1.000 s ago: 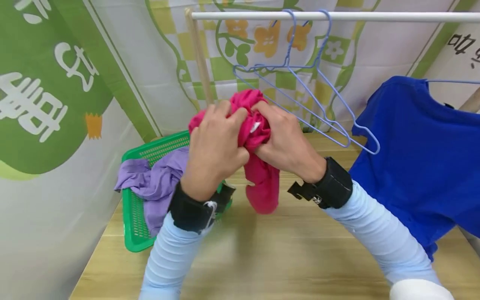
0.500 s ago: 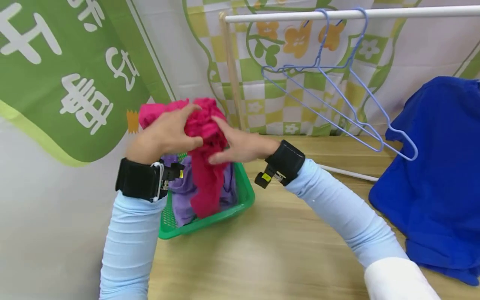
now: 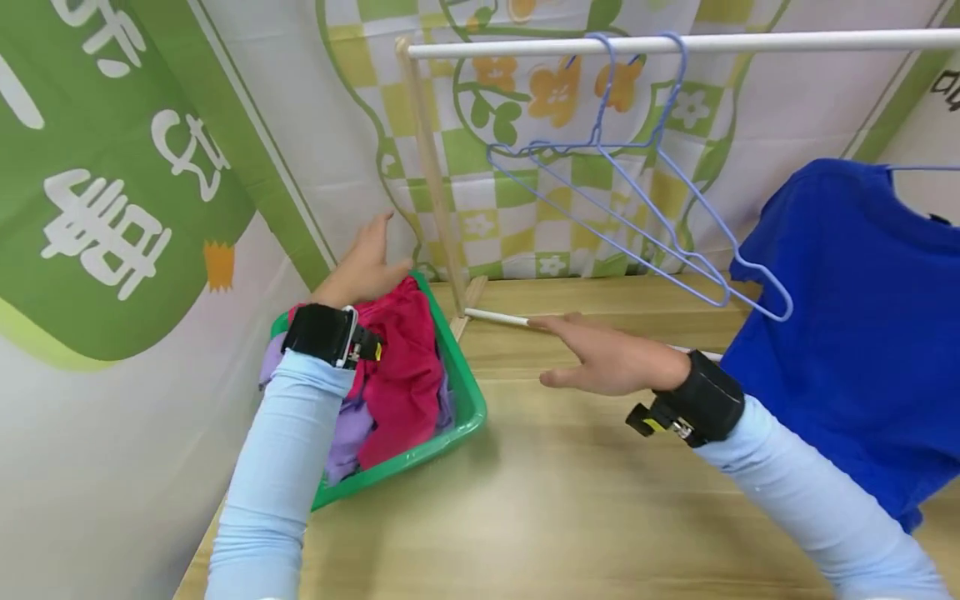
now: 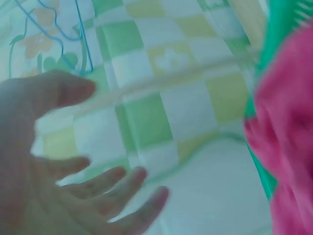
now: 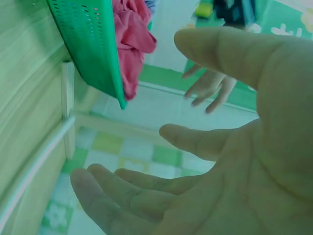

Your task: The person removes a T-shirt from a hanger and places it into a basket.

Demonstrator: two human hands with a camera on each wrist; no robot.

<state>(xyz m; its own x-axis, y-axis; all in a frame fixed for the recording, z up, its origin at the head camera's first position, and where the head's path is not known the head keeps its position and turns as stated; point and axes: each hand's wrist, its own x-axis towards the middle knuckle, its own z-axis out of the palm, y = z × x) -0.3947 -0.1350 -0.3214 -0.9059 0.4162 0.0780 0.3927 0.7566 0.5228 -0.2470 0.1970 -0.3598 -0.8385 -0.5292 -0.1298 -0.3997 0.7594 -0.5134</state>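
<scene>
A crumpled pink-red garment (image 3: 405,367) lies in the green plastic basket (image 3: 470,404), on top of purple cloth (image 3: 351,433). My left hand (image 3: 363,271) is above the basket's back part, fingers apart and holding nothing; the left wrist view shows the garment (image 4: 293,112) off to one side of that hand. To the right of the basket, my right hand (image 3: 603,358) hovers over the wooden tabletop with its fingers loosely extended. In the right wrist view its palm (image 5: 244,186) faces the basket side (image 5: 93,54), with no cloth in it.
Two blue wire hangers (image 3: 600,146) hang from a white rail (image 3: 525,48) behind the hands. On the right a blue T-shirt (image 3: 840,325) hangs on another hanger. A wooden upright (image 3: 431,175) stands behind the basket, with a low white bar (image 3: 495,317) at its foot.
Both hands gripped the bunched pink-red garment, carried it left over the basket and let go of it there. The right hand has since moved away to the right; the left stays over the basket.
</scene>
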